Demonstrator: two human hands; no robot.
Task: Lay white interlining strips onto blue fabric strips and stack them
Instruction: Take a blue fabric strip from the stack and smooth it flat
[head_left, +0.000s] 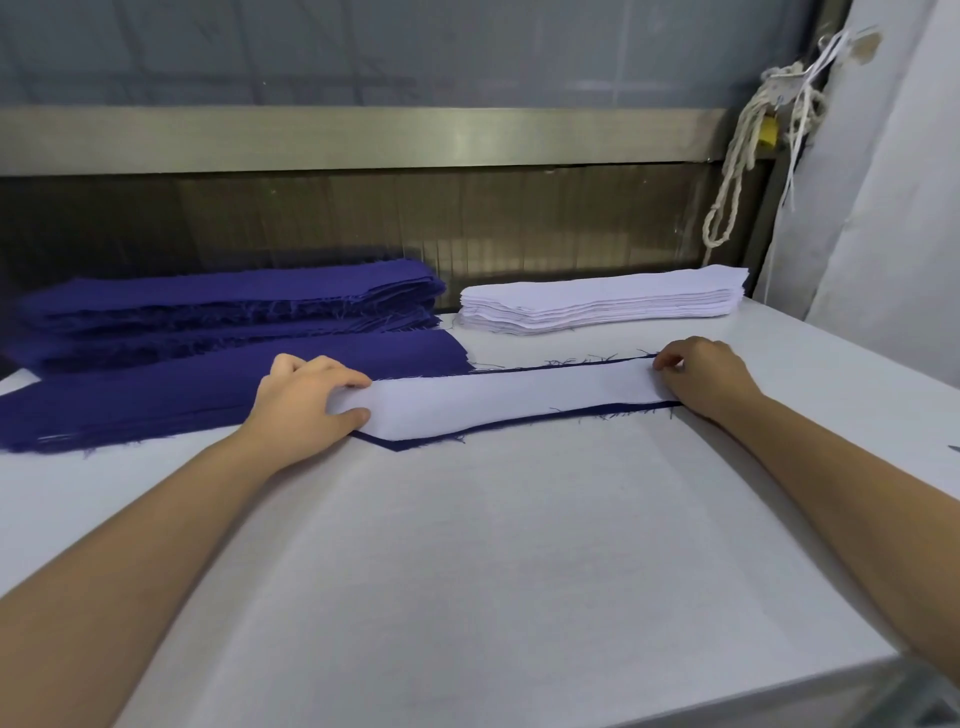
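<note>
Squaring the white strip (509, 397) on the blue strip (402, 443) at the counter's (467, 545) centre goes best with an even blue margin all round. The left hand (306, 400) pinches the 9 o'clock end, and the right hand (701, 374) curls its fingers (675, 358) onto the 3 o'clock end. Count: one white strip on one blue; two blue piles (234, 301) at 10 o'clock, one white pile (602, 299) at 1 o'clock.

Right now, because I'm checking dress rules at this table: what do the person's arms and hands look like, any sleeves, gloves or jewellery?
Both arms are bare as far as the frame shows: no sleeve on the left forearm or the right forearm. The left hand and right hand wear no gloves, and no ring, watch or bracelet shows.
</note>
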